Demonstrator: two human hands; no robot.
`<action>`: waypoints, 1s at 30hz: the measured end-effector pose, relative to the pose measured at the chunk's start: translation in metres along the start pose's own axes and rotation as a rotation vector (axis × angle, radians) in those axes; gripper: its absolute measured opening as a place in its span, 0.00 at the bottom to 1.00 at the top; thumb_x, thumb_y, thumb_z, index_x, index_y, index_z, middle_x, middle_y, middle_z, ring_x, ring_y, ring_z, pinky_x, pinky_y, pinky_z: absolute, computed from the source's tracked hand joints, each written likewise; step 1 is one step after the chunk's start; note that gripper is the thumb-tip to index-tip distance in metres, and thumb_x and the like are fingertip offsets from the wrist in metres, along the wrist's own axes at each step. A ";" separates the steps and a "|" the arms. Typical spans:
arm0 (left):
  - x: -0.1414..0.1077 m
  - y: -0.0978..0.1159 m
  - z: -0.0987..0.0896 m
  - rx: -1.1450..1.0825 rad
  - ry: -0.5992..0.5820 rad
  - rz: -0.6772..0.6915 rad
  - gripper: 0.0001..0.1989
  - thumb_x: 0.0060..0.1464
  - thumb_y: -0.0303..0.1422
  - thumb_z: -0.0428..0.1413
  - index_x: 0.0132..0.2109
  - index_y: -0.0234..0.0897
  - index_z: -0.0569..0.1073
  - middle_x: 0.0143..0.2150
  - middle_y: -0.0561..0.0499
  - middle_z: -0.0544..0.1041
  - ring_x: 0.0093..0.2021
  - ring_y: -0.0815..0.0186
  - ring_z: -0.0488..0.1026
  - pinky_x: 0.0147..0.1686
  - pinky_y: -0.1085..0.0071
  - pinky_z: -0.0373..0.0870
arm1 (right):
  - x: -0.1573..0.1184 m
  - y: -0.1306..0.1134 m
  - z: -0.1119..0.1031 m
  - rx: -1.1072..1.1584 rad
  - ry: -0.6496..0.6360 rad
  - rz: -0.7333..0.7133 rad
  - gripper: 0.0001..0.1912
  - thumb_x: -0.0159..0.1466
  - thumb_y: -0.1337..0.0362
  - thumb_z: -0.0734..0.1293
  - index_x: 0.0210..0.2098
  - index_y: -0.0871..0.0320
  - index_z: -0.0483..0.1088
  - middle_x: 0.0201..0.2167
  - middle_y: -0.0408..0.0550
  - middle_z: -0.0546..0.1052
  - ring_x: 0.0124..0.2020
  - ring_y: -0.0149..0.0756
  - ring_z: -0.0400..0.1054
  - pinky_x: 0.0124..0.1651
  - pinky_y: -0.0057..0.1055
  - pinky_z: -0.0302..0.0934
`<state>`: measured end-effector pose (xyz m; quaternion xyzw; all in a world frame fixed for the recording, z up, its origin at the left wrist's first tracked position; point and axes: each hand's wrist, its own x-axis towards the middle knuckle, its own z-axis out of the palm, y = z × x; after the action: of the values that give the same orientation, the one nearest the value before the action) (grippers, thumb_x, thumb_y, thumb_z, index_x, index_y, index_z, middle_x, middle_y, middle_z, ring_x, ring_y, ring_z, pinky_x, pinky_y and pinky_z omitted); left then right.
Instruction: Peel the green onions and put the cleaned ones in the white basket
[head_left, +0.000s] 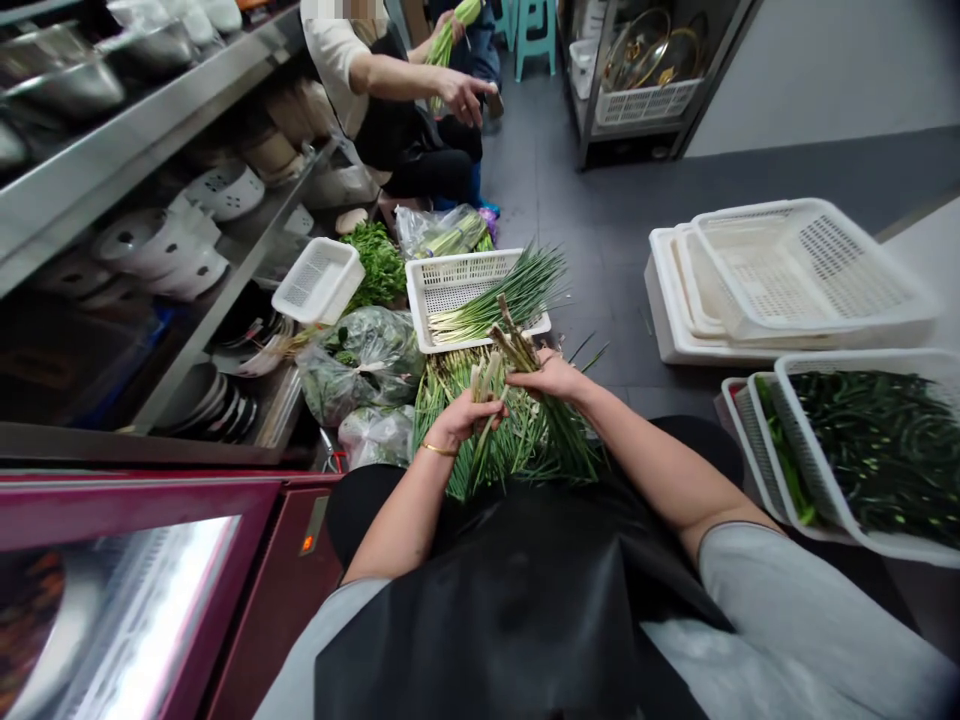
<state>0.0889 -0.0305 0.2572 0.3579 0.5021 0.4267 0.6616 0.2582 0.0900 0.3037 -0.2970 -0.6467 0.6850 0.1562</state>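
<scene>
My left hand [466, 417] is closed around a few pale stalks [487, 378], whose white ends point up. My right hand [553, 378] grips a bunch of green onions [564, 430] with brownish root ends up and green leaves hanging down to the right. Both hands are close together over a large heap of green onions [472, 455] in front of my lap. Just beyond them, a white perforated basket [480, 262] holds more green onions [517, 290], white ends to the left and leaves hanging over its right rim.
Bagged greens [364, 365], leafy herbs [373, 262] and a small white basket [319, 282] lie left. A seated person [405, 110] holds stalks ahead. Stacked white baskets [810, 270] and a basket of dark green vegetables [877, 450] stand right. Metal shelving [150, 110] runs along the left.
</scene>
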 end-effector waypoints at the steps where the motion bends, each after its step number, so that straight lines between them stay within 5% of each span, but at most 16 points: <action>1: -0.002 0.001 -0.001 0.003 -0.011 0.006 0.22 0.41 0.47 0.65 0.30 0.28 0.76 0.19 0.50 0.70 0.18 0.73 0.62 0.19 0.74 0.52 | -0.001 0.000 -0.003 -0.012 -0.005 -0.009 0.22 0.47 0.52 0.76 0.16 0.59 0.64 0.10 0.38 0.64 0.11 0.24 0.56 0.14 0.24 0.51; 4: -0.007 0.003 -0.005 0.028 -0.028 0.013 0.21 0.40 0.46 0.65 0.29 0.29 0.76 0.19 0.51 0.69 0.19 0.73 0.63 0.21 0.74 0.54 | -0.009 -0.004 -0.017 0.030 0.059 -0.047 0.19 0.48 0.53 0.75 0.18 0.59 0.65 0.11 0.38 0.64 0.11 0.25 0.56 0.14 0.25 0.53; 8: -0.012 0.000 -0.016 0.044 -0.059 -0.023 0.19 0.39 0.45 0.66 0.28 0.31 0.75 0.19 0.51 0.70 0.19 0.72 0.63 0.20 0.74 0.53 | -0.014 -0.011 -0.046 0.269 0.421 -0.081 0.18 0.46 0.55 0.76 0.24 0.58 0.67 0.14 0.38 0.66 0.13 0.24 0.57 0.13 0.23 0.52; 10: -0.014 -0.002 -0.022 0.010 0.001 -0.020 0.20 0.39 0.45 0.66 0.28 0.30 0.75 0.19 0.51 0.69 0.19 0.72 0.64 0.20 0.75 0.55 | -0.010 -0.012 -0.059 0.311 0.496 -0.079 0.19 0.46 0.56 0.77 0.28 0.58 0.67 0.16 0.40 0.69 0.15 0.26 0.60 0.14 0.22 0.52; 14: -0.008 0.001 -0.021 0.003 0.112 -0.031 0.23 0.42 0.47 0.64 0.34 0.28 0.76 0.20 0.51 0.70 0.18 0.74 0.61 0.19 0.75 0.51 | 0.004 -0.007 -0.061 0.107 0.339 0.032 0.22 0.44 0.55 0.78 0.31 0.59 0.68 0.15 0.39 0.69 0.14 0.26 0.58 0.14 0.23 0.48; 17: -0.002 0.004 -0.001 0.108 0.150 -0.103 0.23 0.40 0.47 0.65 0.33 0.29 0.76 0.21 0.50 0.71 0.17 0.75 0.58 0.18 0.75 0.50 | -0.001 -0.010 -0.038 0.103 0.480 -0.105 0.21 0.48 0.51 0.75 0.33 0.59 0.70 0.16 0.36 0.67 0.15 0.23 0.55 0.18 0.23 0.50; 19: 0.002 0.002 0.012 0.212 0.181 -0.093 0.21 0.41 0.46 0.65 0.30 0.30 0.74 0.21 0.50 0.71 0.19 0.74 0.59 0.20 0.75 0.51 | -0.003 -0.014 -0.020 0.103 0.417 -0.194 0.20 0.48 0.52 0.75 0.33 0.60 0.72 0.20 0.37 0.70 0.21 0.25 0.60 0.25 0.23 0.56; 23: 0.012 -0.001 0.023 0.339 0.143 -0.106 0.21 0.42 0.47 0.64 0.33 0.32 0.74 0.22 0.52 0.71 0.19 0.73 0.56 0.19 0.74 0.48 | 0.011 -0.014 -0.011 0.126 0.200 -0.233 0.18 0.41 0.56 0.78 0.26 0.60 0.71 0.20 0.37 0.70 0.28 0.29 0.65 0.31 0.24 0.59; 27: 0.016 0.005 0.034 0.485 0.044 -0.142 0.23 0.44 0.52 0.61 0.27 0.33 0.75 0.21 0.50 0.71 0.20 0.70 0.59 0.21 0.72 0.54 | 0.016 -0.006 -0.010 0.193 0.290 -0.221 0.18 0.41 0.57 0.78 0.24 0.59 0.70 0.20 0.36 0.71 0.26 0.28 0.65 0.29 0.23 0.57; 30: 0.014 0.013 0.042 0.474 0.046 -0.150 0.21 0.41 0.52 0.62 0.25 0.35 0.75 0.25 0.48 0.74 0.27 0.63 0.68 0.28 0.69 0.64 | 0.019 0.002 -0.007 0.174 0.194 -0.244 0.17 0.39 0.58 0.79 0.23 0.58 0.71 0.20 0.35 0.72 0.25 0.27 0.64 0.30 0.23 0.59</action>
<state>0.1286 -0.0145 0.2737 0.4551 0.6281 0.2550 0.5774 0.2481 0.1070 0.2977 -0.2663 -0.5982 0.6825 0.3246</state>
